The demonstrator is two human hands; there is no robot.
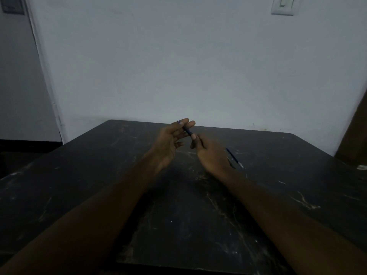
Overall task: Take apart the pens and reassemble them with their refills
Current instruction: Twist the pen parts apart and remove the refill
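Note:
A dark blue pen (187, 130) is held above the far middle of the black table (178, 205). My left hand (171, 141) grips its far end between the fingers, palm turned up. My right hand (210, 153) pinches its near end with thumb and curled fingers. The two hands almost touch. A thin blue refill (234, 157) with a pale tip lies on the table just right of my right hand. Dim light hides the pen's finer parts.
The table is scratched and reaches a white wall (178, 66) behind it. A small pale object (361, 167) lies at the table's right edge, next to a brown panel (355, 135). A doorway opening is at the left.

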